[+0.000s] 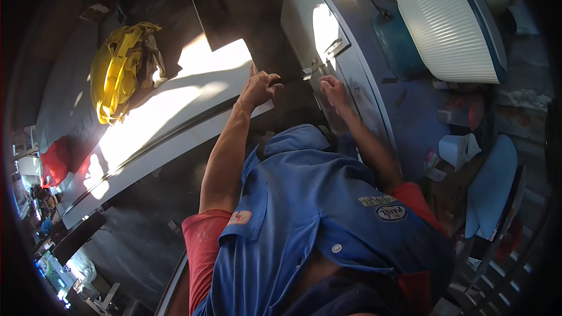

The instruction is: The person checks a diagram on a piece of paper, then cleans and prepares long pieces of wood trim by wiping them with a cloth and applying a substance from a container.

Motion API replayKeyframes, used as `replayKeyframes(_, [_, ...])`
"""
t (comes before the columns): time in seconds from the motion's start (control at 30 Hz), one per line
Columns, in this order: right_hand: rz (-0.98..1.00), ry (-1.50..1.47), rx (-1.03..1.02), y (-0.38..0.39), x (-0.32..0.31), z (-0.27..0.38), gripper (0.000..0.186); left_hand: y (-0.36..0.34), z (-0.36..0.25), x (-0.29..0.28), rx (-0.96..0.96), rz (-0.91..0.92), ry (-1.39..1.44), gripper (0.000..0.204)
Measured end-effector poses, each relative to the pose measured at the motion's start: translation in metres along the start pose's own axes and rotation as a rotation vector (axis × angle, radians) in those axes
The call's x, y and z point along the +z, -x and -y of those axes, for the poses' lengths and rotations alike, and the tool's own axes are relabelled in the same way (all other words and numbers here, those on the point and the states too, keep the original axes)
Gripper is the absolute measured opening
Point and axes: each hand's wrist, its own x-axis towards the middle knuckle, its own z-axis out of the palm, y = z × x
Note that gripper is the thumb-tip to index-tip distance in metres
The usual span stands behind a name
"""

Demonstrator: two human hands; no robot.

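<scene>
My left hand (257, 90) is held over the end of a long, sunlit panel or bench top (216, 76). Its index finger stretches toward the panel's corner, the other fingers are partly bent, and I see nothing in it. To the right, my right hand (335, 92) is closed with curled fingers, close to a pale cabinet-like panel (366, 90). Whatever it may pinch is too small to make out. Just beyond that hand, a metal latch (314, 69) and a handle (336, 48) sit on the pale panel.
A crumpled yellow bag (120, 73) lies on the left surface, with a red bag (54, 161) farther left. On the right-hand surface stand a ribbed white tub (448, 20), a white container (458, 150) and a light-blue flat piece (493, 181). A dark upright panel (225, 3) rises ahead.
</scene>
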Motion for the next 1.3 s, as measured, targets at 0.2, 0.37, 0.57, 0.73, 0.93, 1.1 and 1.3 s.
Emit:
replayKeyframes(0.2, [0.137, -0.173, 0.039, 0.001, 0.007, 0.031, 0.037, -0.010, 0.005, 0.008, -0.008, 0.031, 0.099, 0.031])
replayKeyframes(0.37, [0.166, -0.252, 0.174, -0.017, 0.010, 0.011, 0.025, -0.005, 0.006, 0.018, -0.001, -0.056, 0.066, 0.030])
replayKeyframes(0.57, [0.305, -0.167, 0.186, -0.020, -0.007, 0.053, 0.024, 0.003, 0.001, 0.022, -0.048, -0.121, 0.062, 0.029])
replayKeyframes(0.73, [0.180, 0.165, 0.207, -0.067, 0.007, 0.073, 0.028, 0.003, 0.006, 0.024, 0.019, -0.148, 0.051, 0.029])
replayKeyframes(0.93, [0.222, 0.448, 0.143, -0.110, 0.023, 0.046, 0.022, 0.005, 0.012, 0.025, 0.014, -0.152, 0.027, 0.028])
replayKeyframes(1.1, [0.392, -0.048, 0.646, -0.096, -0.004, -0.016, 0.013, 0.000, 0.003, 0.025, 0.008, -0.150, 0.048, 0.026])
replayKeyframes(1.3, [0.795, 0.157, 0.586, 0.030, -0.007, -0.019, 0.022, 0.005, 0.009, 0.025, 0.008, -0.179, 0.043, 0.025])
